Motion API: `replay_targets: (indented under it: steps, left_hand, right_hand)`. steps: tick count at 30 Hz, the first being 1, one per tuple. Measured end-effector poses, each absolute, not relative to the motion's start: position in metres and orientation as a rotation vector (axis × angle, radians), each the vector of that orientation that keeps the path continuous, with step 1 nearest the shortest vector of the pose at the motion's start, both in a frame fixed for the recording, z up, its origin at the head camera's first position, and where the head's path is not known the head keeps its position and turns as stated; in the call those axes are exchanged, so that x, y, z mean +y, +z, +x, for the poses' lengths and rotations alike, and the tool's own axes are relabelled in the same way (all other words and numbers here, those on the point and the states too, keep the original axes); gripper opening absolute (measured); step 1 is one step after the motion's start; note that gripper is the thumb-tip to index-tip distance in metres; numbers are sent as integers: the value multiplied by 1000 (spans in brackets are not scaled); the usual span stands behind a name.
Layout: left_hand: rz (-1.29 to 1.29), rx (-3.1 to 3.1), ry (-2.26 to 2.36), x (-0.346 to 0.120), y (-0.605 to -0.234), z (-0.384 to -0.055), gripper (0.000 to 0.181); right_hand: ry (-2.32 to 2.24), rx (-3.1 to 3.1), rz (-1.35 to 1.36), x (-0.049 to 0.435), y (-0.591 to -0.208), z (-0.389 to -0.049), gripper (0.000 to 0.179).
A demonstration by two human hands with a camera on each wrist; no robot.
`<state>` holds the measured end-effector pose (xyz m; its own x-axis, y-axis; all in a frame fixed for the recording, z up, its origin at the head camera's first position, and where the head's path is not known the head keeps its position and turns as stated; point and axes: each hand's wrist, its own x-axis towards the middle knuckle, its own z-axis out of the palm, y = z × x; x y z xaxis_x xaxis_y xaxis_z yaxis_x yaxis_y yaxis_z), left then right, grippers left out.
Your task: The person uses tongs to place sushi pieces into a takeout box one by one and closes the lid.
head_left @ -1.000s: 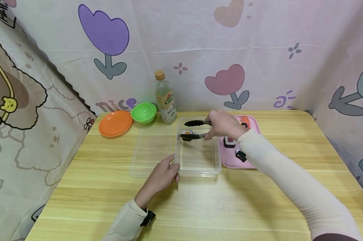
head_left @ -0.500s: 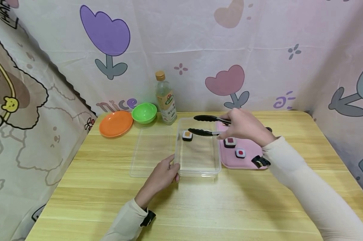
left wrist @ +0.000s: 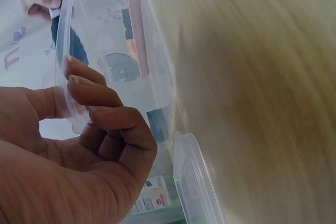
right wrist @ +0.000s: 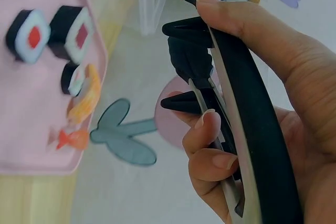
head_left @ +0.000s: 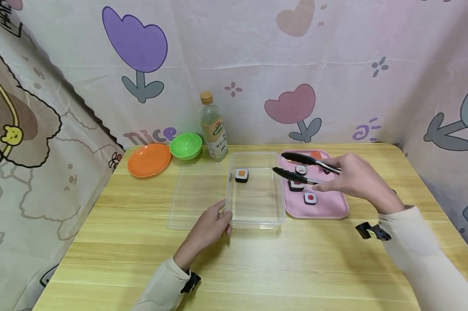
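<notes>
Gripped spread black-tipped tongs (head_left: 309,161) in the curled right hand (head_left: 353,178), above a pink tray (head_left: 329,208) of sushi rolls (head_left: 310,198). Pinched the left rim of a clear plastic container (head_left: 257,201), with one orange-centred sushi roll (head_left: 241,175) inside, in the left hand (head_left: 208,224).

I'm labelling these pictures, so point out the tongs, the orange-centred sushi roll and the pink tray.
Tongs (head_left: 294,176), head view, lower black tip.
Orange-centred sushi roll (head_left: 241,173), head view, top face.
Pink tray (head_left: 330,207), head view, bare floor.
</notes>
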<state>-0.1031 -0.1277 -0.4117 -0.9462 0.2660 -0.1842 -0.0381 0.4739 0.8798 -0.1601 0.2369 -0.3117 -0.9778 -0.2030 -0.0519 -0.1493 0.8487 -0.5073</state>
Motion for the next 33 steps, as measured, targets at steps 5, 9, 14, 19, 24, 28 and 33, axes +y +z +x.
replay_targets:
  steps: [5, 9, 14, 19, 24, 28, 33]
  left_hand:
    - [195, 2430, 1462, -127, -410, -102, 50]
    - [199, 2428, 1468, -127, -409, -102, 49]
    - [194, 2431, 1466, -127, -409, -102, 50]
    - [201, 2432, 1465, -128, -409, -102, 48]
    - [201, 2432, 1464, -127, -409, -103, 47]
    - [196, 2430, 1466, -127, -410, -103, 47]
    - [192, 2427, 1469, -127, -410, -103, 47]
  right_hand:
    - [-789, 2929, -247, 255, -322, -147, 91]
    - [-765, 2911, -203, 266, -329, -136, 90]
    - [-764, 2904, -162, 276, -340, -125, 92]
    - [-765, 2911, -162, 286, -354, -116, 92]
    - [-774, 2899, -157, 291, -366, -111, 92]
    - [-791, 2893, -158, 293, -373, -109, 91]
    - [-801, 2877, -130, 294, -380, -105, 91]
